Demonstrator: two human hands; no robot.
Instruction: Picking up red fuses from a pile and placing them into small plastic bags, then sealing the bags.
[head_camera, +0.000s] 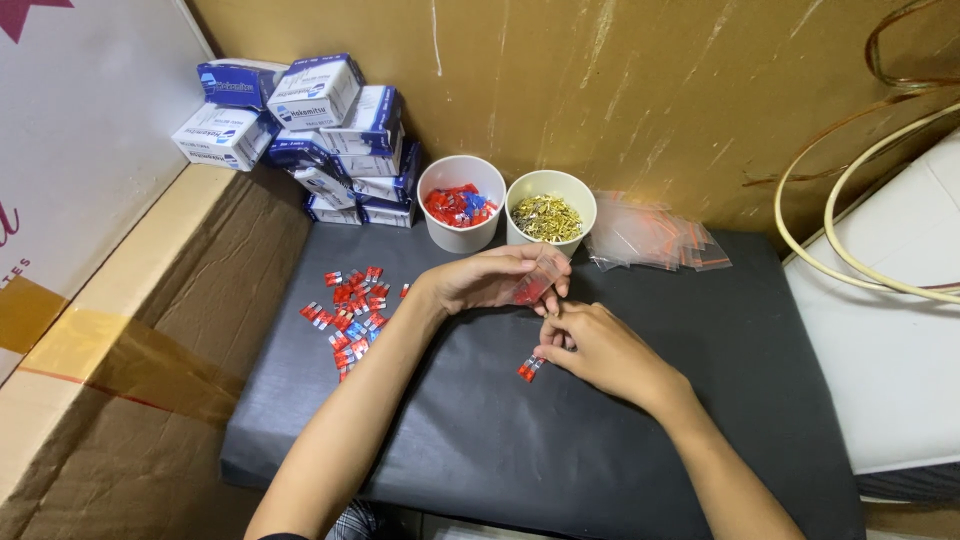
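Boxes: you have a loose stack of small blue-and-white cardboard boxes (310, 135) at the far left, against the wall.
Bags: a fanned pile of flat clear bags with red strips (655, 240) lies to your far right, beside the cups.
Held bag: your left hand (490, 280) pinches one small clear bag (535, 283).
Panel: a white printed board (80, 130) leans at your left.

arms: bare – no sleeves | hands (540, 315): bare – no gloves, no rings
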